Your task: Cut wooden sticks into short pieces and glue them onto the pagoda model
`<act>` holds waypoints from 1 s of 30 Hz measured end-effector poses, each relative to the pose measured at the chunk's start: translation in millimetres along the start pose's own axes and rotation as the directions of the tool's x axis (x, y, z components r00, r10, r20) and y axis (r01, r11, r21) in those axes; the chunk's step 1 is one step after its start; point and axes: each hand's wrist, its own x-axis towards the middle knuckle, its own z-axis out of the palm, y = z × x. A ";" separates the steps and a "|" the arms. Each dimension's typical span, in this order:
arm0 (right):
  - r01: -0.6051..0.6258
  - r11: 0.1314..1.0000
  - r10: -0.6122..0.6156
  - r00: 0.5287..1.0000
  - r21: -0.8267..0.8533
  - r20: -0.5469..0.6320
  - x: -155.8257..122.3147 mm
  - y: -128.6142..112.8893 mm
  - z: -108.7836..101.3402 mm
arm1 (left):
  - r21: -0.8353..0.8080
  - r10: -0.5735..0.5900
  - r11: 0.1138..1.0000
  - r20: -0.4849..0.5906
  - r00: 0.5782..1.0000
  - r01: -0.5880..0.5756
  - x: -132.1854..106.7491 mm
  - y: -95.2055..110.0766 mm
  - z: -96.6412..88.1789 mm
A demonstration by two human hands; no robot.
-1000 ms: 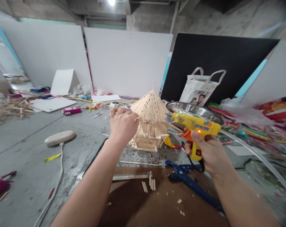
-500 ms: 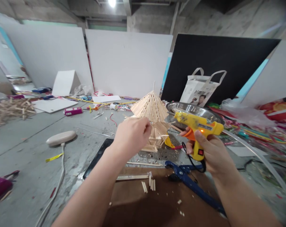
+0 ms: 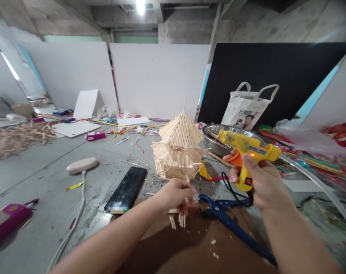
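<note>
My right hand [image 3: 264, 180] is wrapped round the handle of a yellow hot glue gun [image 3: 244, 146], its orange trigger under my fingers and a small orange light glowing on its side. My left hand [image 3: 177, 196] hovers over several short wooden sticks [image 3: 182, 221] on the brown board [image 3: 161, 247]. Its fingers are loosely bent and apart, with nothing visible between them. Just beyond it stands a small pavilion model [image 3: 177, 146] built of thin wooden sticks, with a pointed roof over a wider lower tier. Blue cutting pliers [image 3: 233, 224] lie on the board between my hands.
A black phone [image 3: 126, 189] lies left of the model. Farther left are a white oval device [image 3: 83, 165] with its cable and a stick pile [image 3: 21, 137]. A steel bowl [image 3: 213, 140] stands behind the glue gun, near a white bag [image 3: 244, 106].
My left hand has come down and back from the front of the model to the short sticks, uncovering the model's lower tier and the phone. My right hand still holds the glue gun.
</note>
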 end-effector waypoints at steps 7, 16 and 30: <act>0.015 0.999 -0.015 1.000 0.043 0.014 -0.9 -3.2 -0.8 | -0.466 0.036 0.868 -0.285 0.958 -0.171 12.1 -13.5 -15.1; 0.028 0.999 -0.028 1.000 0.039 0.013 -3.7 -6.5 -1.5 | -0.539 -0.031 0.803 -0.463 0.886 -0.254 24.9 -4.7 -7.4; 0.010 0.999 -0.010 1.000 0.051 0.011 -3.0 -7.2 -1.4 | -0.483 0.001 0.810 -0.567 0.824 -0.333 40.6 -3.5 -12.1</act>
